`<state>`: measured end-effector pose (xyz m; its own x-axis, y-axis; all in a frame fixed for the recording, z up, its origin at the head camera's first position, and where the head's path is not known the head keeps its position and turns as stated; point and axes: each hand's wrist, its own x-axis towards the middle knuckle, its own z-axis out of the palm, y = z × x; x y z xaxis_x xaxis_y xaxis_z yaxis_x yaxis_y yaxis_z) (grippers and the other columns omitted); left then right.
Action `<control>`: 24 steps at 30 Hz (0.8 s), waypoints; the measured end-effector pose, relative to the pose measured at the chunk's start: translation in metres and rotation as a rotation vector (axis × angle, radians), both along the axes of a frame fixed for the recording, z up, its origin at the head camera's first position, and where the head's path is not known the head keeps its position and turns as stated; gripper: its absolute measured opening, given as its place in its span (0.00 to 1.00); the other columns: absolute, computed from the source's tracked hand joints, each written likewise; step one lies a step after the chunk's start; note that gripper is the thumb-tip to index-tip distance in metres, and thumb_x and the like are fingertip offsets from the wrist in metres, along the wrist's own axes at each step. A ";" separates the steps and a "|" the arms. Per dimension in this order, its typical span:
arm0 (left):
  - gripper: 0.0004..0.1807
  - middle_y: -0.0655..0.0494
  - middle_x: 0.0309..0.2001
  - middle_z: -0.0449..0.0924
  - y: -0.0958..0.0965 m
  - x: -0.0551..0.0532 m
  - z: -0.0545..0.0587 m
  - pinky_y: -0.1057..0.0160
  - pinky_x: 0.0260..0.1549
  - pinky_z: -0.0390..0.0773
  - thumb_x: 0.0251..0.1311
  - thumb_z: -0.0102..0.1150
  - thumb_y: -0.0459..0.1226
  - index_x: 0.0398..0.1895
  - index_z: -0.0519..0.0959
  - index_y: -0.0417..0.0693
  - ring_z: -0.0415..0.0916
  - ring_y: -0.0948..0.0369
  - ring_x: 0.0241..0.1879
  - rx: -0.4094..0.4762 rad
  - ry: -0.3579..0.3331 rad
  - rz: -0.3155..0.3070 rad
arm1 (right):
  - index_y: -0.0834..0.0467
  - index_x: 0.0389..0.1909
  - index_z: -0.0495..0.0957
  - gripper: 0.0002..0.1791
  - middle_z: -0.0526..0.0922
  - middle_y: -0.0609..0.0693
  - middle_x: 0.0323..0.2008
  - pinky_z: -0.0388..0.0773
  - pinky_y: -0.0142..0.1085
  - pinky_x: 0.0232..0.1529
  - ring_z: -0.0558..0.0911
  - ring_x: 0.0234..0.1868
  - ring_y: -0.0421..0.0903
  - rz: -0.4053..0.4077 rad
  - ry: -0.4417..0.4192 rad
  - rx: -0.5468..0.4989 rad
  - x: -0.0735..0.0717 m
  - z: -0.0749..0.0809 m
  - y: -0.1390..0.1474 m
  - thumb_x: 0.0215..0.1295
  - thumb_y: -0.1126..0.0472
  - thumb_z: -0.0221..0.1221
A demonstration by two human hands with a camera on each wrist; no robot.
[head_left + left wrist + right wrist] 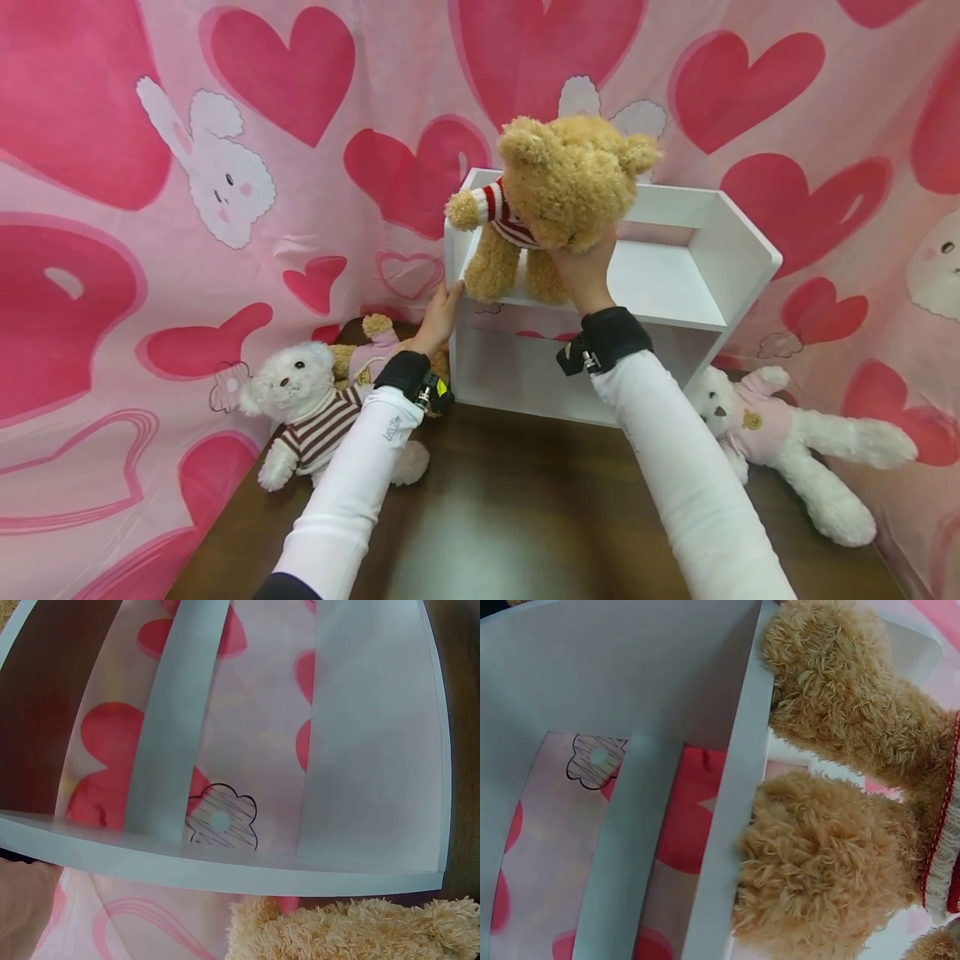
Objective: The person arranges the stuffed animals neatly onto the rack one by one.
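Observation:
A tan curly-haired teddy bear (573, 179) in a red-and-white striped sweater is at the left part of the upper level of a white shelf unit (660, 279). My right hand (587, 271) grips the bear below its head, the fingers largely hidden by fur. The bear's legs (802, 862) are at the upper board's front edge in the right wrist view, and its head rises above the unit's back. On the outer side of the unit's left panel, my left hand (438, 321) rests with its fingers extended near the front edge.
Left of the unit, a white bear (292, 383) in a brown-striped top sits beside a tan bear in a pink top (371, 358). Another white bear in pink (772, 421) lies at the right. All are on the dark brown table (480, 500), before a heart-patterned pink cloth (405, 67).

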<state>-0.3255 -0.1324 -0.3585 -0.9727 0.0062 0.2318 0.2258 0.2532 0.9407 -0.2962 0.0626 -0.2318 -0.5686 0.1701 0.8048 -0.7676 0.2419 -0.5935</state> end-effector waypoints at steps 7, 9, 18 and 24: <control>0.31 0.37 0.64 0.59 0.001 0.008 0.006 0.54 0.63 0.53 0.71 0.34 0.46 0.71 0.44 0.42 0.54 0.49 0.65 0.011 0.001 -0.010 | 0.63 0.59 0.62 0.41 0.68 0.56 0.55 0.59 0.29 0.58 0.66 0.58 0.43 -0.089 -0.067 0.053 -0.029 -0.005 0.002 0.42 0.59 0.70; 0.30 0.37 0.64 0.59 0.001 0.009 0.007 0.54 0.63 0.54 0.71 0.34 0.45 0.71 0.45 0.42 0.54 0.49 0.65 0.018 0.007 -0.003 | 0.61 0.59 0.62 0.42 0.68 0.54 0.56 0.58 0.29 0.59 0.65 0.59 0.42 -0.084 -0.106 0.053 -0.032 -0.003 0.001 0.42 0.58 0.70; 0.30 0.37 0.64 0.58 0.000 0.004 0.000 0.54 0.63 0.54 0.71 0.33 0.45 0.70 0.46 0.40 0.54 0.49 0.65 0.036 0.000 0.009 | 0.56 0.60 0.63 0.43 0.69 0.49 0.55 0.56 0.28 0.57 0.62 0.56 0.42 -0.107 -0.224 0.118 -0.046 0.000 -0.003 0.40 0.51 0.71; 0.33 0.38 0.65 0.57 -0.001 0.003 0.002 0.55 0.63 0.52 0.70 0.34 0.47 0.70 0.42 0.38 0.52 0.50 0.66 0.009 -0.028 0.021 | 0.56 0.61 0.62 0.45 0.70 0.49 0.56 0.55 0.28 0.57 0.63 0.56 0.43 -0.138 -0.243 0.145 -0.054 -0.002 -0.008 0.40 0.52 0.72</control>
<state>-0.3225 -0.1338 -0.3562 -0.9787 -0.0162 0.2047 0.1943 0.2489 0.9488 -0.3505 0.0549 -0.2337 -0.7270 0.1525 0.6695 -0.5612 0.4298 -0.7073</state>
